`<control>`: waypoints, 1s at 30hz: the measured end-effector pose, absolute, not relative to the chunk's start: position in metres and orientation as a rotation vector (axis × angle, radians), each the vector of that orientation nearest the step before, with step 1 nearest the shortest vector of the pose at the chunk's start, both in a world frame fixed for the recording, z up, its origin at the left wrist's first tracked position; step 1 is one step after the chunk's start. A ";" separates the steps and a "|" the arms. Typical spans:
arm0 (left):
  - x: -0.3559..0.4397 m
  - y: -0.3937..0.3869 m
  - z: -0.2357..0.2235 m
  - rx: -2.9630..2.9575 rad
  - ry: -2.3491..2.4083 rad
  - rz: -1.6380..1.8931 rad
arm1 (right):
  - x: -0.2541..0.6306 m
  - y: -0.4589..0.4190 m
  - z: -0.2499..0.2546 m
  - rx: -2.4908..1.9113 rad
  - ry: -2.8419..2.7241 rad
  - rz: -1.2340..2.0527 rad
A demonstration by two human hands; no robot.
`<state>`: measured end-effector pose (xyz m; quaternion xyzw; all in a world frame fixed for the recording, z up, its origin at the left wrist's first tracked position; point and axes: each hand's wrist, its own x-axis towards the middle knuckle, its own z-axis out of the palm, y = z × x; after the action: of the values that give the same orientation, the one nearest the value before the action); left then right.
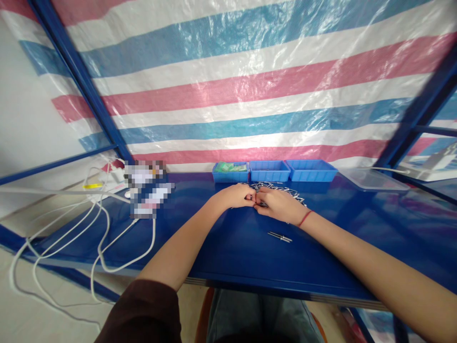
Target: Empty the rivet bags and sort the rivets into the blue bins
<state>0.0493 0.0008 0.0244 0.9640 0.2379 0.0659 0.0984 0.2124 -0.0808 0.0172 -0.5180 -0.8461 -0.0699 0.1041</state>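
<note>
Left hand point(240, 196) and right hand point(277, 205), fingers curled, any hold unclear; light fingertip pressure should best keep slim metal rods point(293, 194) aligned

Slim silvery pieces point(291, 192) lie jumbled on the blue bench point(232, 257), a dark-and-silver pair point(280, 237) apart nearer its front edge

From the stick pile point(290, 191) on the table point(232, 252), three bins point(269, 176) sit at 12 o'clock, loose sticks point(280, 237) at 6, cords point(154, 236) at 9.
</note>
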 end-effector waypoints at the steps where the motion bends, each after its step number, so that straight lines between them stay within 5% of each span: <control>1: 0.049 0.002 0.024 2.852 0.694 0.205 | 0.213 -0.081 0.018 -1.514 -2.500 -0.206; 16: 0.048 -0.002 0.028 2.869 0.565 0.185 | 0.216 -0.078 0.018 -1.430 -2.517 -0.062; 30: 0.070 -0.013 0.034 2.099 0.817 1.011 | 0.226 -0.064 0.020 -1.177 -1.751 0.469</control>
<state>0.0699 -0.0126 0.0335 0.8026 0.3124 0.3864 0.3301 0.2255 -0.0637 0.0201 -0.4804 -0.7148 0.1914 0.4707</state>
